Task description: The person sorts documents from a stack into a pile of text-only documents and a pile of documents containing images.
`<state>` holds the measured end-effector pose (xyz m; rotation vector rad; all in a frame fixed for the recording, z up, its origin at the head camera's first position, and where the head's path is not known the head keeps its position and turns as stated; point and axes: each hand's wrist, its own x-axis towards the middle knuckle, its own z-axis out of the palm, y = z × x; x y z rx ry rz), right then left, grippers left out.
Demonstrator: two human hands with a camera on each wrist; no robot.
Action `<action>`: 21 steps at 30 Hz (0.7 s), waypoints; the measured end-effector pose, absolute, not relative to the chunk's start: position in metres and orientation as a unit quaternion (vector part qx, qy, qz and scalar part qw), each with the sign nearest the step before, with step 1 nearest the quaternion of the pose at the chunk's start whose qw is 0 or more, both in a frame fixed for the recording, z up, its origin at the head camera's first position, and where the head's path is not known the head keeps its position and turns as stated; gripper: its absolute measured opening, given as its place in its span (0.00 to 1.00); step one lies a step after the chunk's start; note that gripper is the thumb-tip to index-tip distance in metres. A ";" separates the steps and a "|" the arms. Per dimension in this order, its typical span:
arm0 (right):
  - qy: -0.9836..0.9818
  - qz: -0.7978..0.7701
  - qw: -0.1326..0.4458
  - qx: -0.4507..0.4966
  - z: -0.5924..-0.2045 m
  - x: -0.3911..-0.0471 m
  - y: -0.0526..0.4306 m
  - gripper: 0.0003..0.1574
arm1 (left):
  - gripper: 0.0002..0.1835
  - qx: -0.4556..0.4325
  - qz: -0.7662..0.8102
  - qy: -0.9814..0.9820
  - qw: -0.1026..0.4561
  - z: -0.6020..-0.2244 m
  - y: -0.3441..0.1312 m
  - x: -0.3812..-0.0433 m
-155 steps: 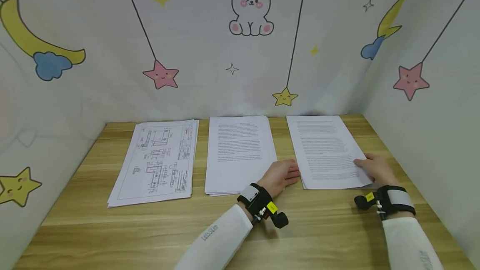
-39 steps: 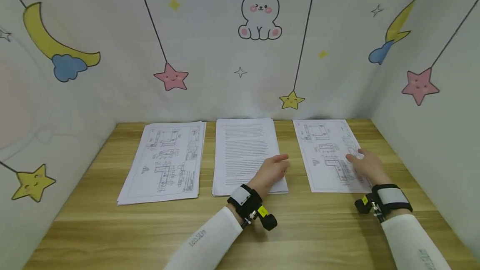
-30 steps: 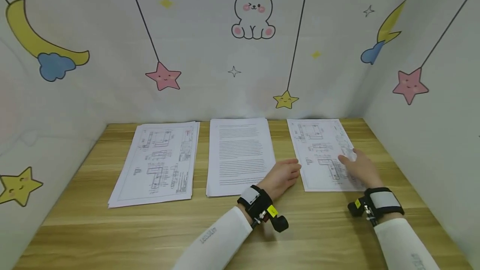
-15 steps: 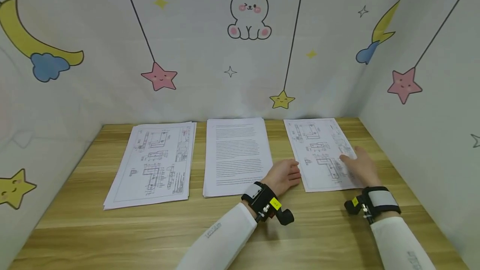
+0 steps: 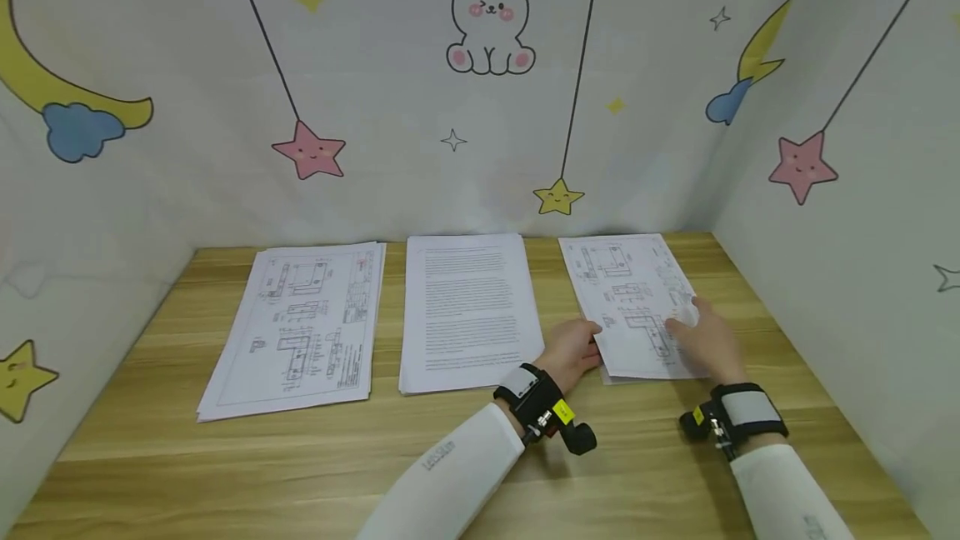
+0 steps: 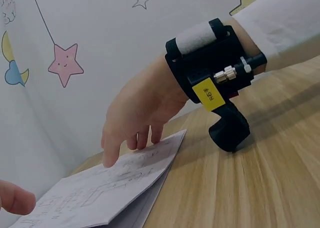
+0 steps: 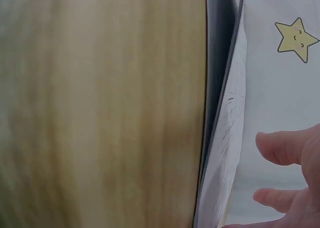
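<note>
At the right of the table lies a stack of paper sheets topped by a line drawing [image 5: 626,273]. My left hand [image 5: 567,350] is at the stack's left edge and pinches the top sheet there, thumb uppermost. That side is raised; in the left wrist view a gap shows between the drawing sheet [image 6: 95,193] and the paper below. My right hand [image 5: 708,342] lies over the right edge of the same sheet, fingers loosely spread. The right wrist view shows its thumb [image 7: 282,147] and a finger apart, beside the raised sheet [image 7: 227,133].
A stack of printed text pages [image 5: 468,307] lies in the middle, close to my left forearm. Further left is another stack with a line drawing [image 5: 300,323]. White cloth walls [image 5: 360,198] with printed stars and a rabbit enclose the wooden table [image 5: 300,473].
The text page on the right-hand stack gave way to a drawing. Lately my left hand moved onto its left edge, and that side of the sheet rose. My right hand stayed at the right edge.
</note>
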<state>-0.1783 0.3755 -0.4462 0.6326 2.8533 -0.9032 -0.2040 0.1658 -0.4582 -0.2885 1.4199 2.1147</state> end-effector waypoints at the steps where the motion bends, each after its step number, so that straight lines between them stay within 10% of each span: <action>1: 0.934 -0.292 0.043 0.203 -0.446 -0.178 0.374 0.49 | 0.25 -0.105 0.789 0.534 0.285 -0.459 0.166 -0.204; 21: 0.903 -0.381 0.048 0.195 -0.445 -0.168 0.371 0.46 | 0.33 0.003 0.678 0.707 0.200 -0.469 0.155 -0.210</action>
